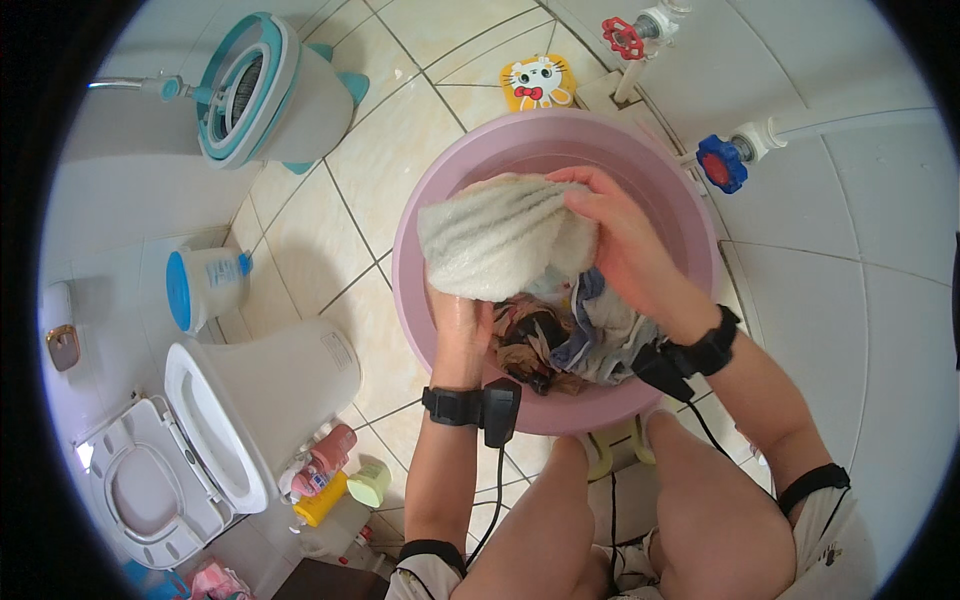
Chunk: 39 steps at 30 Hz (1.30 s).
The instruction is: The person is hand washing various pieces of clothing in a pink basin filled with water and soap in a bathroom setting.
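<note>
A wet whitish terry cloth (502, 240) is stretched between my two hands above a large pink plastic basin (551, 416). My left hand (459, 319) is under the cloth's near left side, its fingers mostly hidden by the fabric. At the upper right, my right hand (611, 214) pinches the cloth's edge between thumb and fingers. Beneath them in the basin lie a crumpled brown and black patterned fabric (532, 337) and a blue-edged grey cloth (604, 330). Water shows along the basin's far side.
A mop bucket (307, 105) stands at the upper left, and a white toilet (292, 397) with raised lid at the left. Several bottles (330, 457) are beside it. A red valve (624, 39) and a blue valve (721, 163) project from the right wall. A yellow cartoon mat (538, 82) lies beyond the basin.
</note>
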Motion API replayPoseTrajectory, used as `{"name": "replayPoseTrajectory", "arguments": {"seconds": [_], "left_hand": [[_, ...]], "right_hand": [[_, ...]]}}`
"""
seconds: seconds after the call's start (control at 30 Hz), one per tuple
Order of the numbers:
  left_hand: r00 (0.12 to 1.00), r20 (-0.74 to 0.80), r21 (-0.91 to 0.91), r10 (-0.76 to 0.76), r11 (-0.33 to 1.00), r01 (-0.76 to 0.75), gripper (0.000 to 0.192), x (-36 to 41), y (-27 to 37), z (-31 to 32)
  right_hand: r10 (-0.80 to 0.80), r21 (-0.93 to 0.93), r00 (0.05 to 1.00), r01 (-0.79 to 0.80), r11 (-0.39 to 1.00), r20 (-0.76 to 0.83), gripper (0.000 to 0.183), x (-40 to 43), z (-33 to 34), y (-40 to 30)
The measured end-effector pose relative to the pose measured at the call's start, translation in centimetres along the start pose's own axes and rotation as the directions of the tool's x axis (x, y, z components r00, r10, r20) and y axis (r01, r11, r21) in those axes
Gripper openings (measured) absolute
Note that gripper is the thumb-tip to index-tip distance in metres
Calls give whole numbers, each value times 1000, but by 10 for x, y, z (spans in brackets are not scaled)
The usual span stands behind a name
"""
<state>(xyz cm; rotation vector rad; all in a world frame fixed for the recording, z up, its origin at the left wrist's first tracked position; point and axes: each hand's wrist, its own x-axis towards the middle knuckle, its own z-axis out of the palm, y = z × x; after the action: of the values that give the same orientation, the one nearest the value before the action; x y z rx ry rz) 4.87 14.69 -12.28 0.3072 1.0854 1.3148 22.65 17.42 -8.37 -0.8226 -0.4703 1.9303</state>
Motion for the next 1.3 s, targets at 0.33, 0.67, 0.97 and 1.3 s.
{"name": "replayPoseTrajectory", "arguments": {"seconds": [0.33,0.67,0.97,1.3], "left_hand": [[983,131,-319,-131,933,167,45,5,-17,-2],[824,474,-270,-310,840,471,59,-16,-14,-14],[861,355,-302,-365,826,475,51,29,-11,-1],[972,35,97,-233,969,229,39,51,-19,6]], "right_hand": [[88,220,996,-89,972,13,47,40,-11,50],[-616,-888,765,399,227,187,46,32,-12,39],[-423,-832,804,525,178,417,47,20,5,39],[54,-80,990,-65,995,-131,36,60,-20,61]]}}
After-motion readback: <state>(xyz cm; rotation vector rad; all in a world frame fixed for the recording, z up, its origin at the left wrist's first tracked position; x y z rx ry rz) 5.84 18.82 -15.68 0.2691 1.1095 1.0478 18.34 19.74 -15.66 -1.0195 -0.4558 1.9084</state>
